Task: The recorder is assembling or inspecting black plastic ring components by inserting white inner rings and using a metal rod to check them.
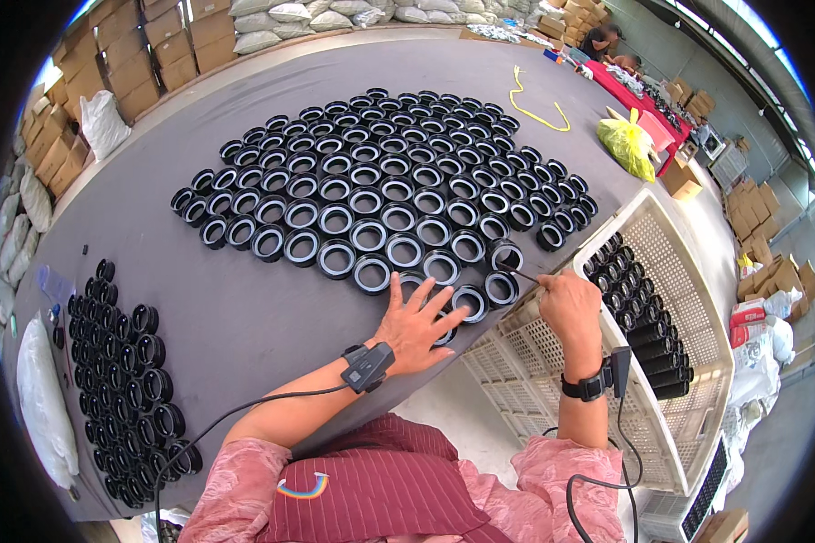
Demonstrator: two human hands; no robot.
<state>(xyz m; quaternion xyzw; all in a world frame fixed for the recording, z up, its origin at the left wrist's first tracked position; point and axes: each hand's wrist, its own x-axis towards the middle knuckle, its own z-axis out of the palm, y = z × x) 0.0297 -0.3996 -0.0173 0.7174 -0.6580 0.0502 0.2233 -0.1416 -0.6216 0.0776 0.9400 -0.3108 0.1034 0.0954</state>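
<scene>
Black plastic rings (pixel 385 172), loads of them, laid out in neat rows across the middle of the grey table (pixel 244 317). The left hand (pixel 417 321) is spread wide and flat, fingers splayed, pressing down on a couple of rings at the table's near edge. The right hand (pixel 566 303) is closed around a thin stick-like tool (pixel 521 274), its tip resting at the ring (pixel 505 256) just beyond the fingers, near the table's right edge. Can't tell exactly what the tip is doing in there, too small.

These rings look stiff and light, hard smooth plastic, so I'd guess they slide around easily on that surface, which is probably why the flat palm is pinning them. Best grip would be pinching the outer wall or hooking a finger through the hole.

Another bunch of rings (pixel 127 380) sits near the left edge. A white slatted crate (pixel 670 271) stands just off the right edge with more black parts (pixel 643 326) stacked inside. Yellow bag (pixel 627 145) at the far right corner.
</scene>
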